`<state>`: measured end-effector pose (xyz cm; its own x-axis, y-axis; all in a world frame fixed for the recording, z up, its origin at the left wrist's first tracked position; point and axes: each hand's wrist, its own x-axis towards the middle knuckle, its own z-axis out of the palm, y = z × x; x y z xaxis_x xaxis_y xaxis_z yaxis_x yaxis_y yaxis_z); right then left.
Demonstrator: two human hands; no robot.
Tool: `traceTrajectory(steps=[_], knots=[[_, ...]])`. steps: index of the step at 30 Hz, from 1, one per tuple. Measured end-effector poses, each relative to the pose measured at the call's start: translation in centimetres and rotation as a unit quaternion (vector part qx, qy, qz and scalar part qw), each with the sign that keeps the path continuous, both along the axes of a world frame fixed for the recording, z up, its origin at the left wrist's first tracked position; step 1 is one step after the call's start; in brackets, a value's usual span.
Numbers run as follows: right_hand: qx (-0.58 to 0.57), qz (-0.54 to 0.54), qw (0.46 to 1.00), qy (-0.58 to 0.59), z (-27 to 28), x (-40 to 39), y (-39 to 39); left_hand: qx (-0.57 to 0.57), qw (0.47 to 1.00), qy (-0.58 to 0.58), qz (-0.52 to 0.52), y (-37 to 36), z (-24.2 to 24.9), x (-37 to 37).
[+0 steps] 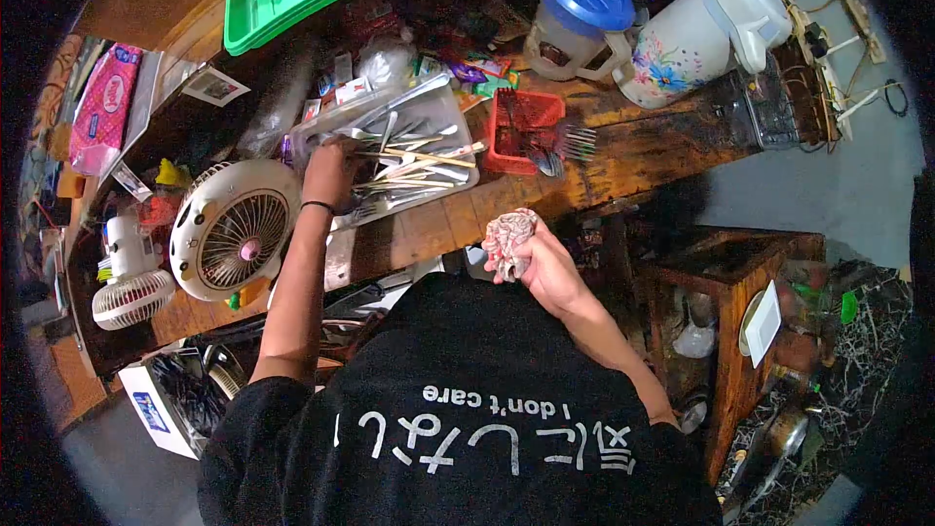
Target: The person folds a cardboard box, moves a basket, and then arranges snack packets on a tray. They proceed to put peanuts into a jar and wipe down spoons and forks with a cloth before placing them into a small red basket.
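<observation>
My left hand (331,175) reaches into the left side of a clear plastic tray (458,122). Its fingers curl down in shadow among the cutlery, and what they hold, if anything, is hidden. Spoons, forks and several wooden chopsticks (429,158) lie jumbled in the tray, to the right of that hand. Closed in my right hand (555,273) is a crumpled, pale cloth (511,239) with a reddish-brown pattern, held in front of my chest, off the table's near edge.
Right of the tray sits a red basket (495,131) with forks and spoons. A blue-lidded jug (584,24) and a floral thermos (682,44) stand behind it. A white fan (239,229) is by my left forearm. A green tray (331,0) holds packets. A wooden stool (726,258) is at right.
</observation>
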<state>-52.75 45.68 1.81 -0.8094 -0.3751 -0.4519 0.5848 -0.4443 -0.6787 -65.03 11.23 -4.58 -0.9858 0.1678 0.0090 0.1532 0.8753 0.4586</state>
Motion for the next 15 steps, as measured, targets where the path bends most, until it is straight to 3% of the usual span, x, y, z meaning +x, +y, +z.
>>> traceTrajectory(steps=[4,6,10,12,15], knots=[[0.001,0.009,1.000,0.000,0.4,-0.4,-0.6,0.022,0.999,-0.012,-0.027,0.4,0.9,-0.2],[-0.003,0.008,1.000,-0.005,0.6,-0.6,-0.9,0.006,0.997,0.061,-0.036,0.6,1.1,-0.2],[-0.020,0.017,1.000,0.002,0.6,-0.9,-0.8,0.040,0.999,0.019,-0.022,0.7,3.0,0.0],[-0.019,0.018,1.000,-0.005,0.5,-0.9,-0.8,0.017,0.996,0.003,-0.092,0.4,3.7,-0.2],[-0.018,0.020,1.000,-0.002,0.6,-0.8,-0.7,0.066,0.996,0.032,-0.054,-0.1,2.6,-0.5]])
